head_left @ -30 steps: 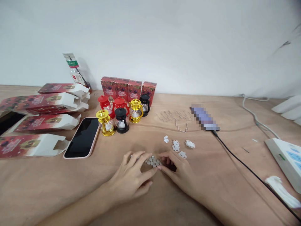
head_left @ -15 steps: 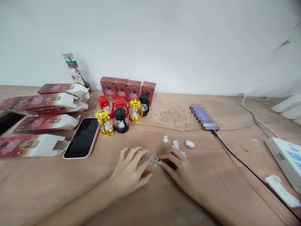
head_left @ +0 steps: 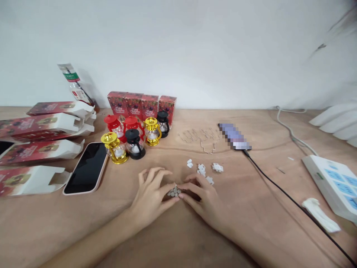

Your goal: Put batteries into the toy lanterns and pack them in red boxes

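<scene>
Small silvery discs that look like button cells point(head_left: 175, 191) lie in a pile on the table between my hands. My left hand point(head_left: 152, 191) curves round their left side, thumb and index finger apart with the tips touching the pile's edge. From the right, my right hand point(head_left: 205, 193) meets the pile with its index finger and thumb, which are also apart. Neither hand lifts anything. Just beyond my right hand are several white plastic pieces point(head_left: 201, 170). Bent metal wires point(head_left: 208, 152) lie farther back.
Mini lanterns point(head_left: 135, 144) in red, gold and black stand before red boxes point(head_left: 134, 105). Opened cartons point(head_left: 36, 150) and a phone point(head_left: 86, 169) are at left. On the right lie another phone point(head_left: 235, 137) with a black cable point(head_left: 275, 186), a white power strip point(head_left: 329, 186) and white cloth point(head_left: 320, 215).
My left thumb and index finger have closed in on the pile, and the discs sit closer together. The whole view has shifted slightly, moving most things left in the picture.
</scene>
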Demonstrator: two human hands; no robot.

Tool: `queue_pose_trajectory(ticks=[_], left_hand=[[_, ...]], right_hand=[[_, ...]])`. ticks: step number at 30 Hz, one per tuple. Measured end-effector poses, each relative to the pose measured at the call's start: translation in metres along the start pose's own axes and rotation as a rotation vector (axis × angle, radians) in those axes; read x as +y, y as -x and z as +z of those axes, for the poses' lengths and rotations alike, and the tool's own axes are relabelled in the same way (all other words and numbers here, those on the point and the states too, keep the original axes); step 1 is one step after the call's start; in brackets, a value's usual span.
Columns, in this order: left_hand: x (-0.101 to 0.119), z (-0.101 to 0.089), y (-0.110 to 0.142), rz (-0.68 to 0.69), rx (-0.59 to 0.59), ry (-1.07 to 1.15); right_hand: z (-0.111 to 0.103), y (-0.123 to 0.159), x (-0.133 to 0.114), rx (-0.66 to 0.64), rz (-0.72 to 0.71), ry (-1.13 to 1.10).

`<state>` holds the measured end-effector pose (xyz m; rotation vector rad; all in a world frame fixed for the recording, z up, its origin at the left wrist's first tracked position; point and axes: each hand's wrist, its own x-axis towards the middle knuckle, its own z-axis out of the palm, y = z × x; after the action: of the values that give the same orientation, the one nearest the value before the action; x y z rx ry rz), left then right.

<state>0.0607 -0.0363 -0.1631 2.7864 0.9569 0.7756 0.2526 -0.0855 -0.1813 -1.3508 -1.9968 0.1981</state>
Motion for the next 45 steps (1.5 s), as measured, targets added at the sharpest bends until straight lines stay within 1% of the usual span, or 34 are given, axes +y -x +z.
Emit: queue_pose_trajectory(ticks=[6, 11, 15, 20, 24, 28, 32, 35, 37, 42, 45], left_hand=[[0.000, 0.000, 0.000, 0.010, -0.025, 0.012], [-0.005, -0.002, 0.003, -0.001, -0.024, -0.005], [-0.009, -0.003, 0.005, -0.024, -0.011, -0.019], [-0.007, -0.005, 0.005, -0.031, -0.028, 0.014], [-0.006, -0.004, 0.004, -0.033, -0.034, 0.025], [-0.006, -0.003, 0.003, -0.023, -0.037, 0.057], [-0.006, -0.005, 0.004, -0.032, -0.018, 0.028], [-0.004, -0.005, 0.005, -0.063, 0.036, -0.025], [-0.002, -0.005, 0.007, -0.055, 0.065, -0.036], [0.003, -0.003, 0.008, -0.031, 0.072, -0.022], [0.004, -0.002, 0.007, -0.032, 0.071, -0.016]], right_hand=[[0.000, 0.001, 0.005, 0.009, 0.001, -0.033], [-0.003, 0.001, 0.005, 0.008, -0.016, -0.057], [-0.004, 0.002, 0.001, 0.048, -0.068, -0.008], [-0.009, 0.001, -0.005, 0.035, -0.149, 0.092], [-0.011, 0.001, -0.005, 0.040, -0.144, 0.077], [-0.007, 0.001, -0.005, 0.084, -0.120, 0.055], [-0.004, 0.000, -0.009, 0.118, -0.127, 0.110], [-0.005, -0.002, -0.012, 0.084, -0.145, 0.166], [-0.006, -0.003, -0.013, 0.053, -0.174, 0.190], [-0.007, -0.004, -0.011, -0.004, -0.262, 0.207], [-0.008, -0.004, -0.009, -0.001, -0.283, 0.204]])
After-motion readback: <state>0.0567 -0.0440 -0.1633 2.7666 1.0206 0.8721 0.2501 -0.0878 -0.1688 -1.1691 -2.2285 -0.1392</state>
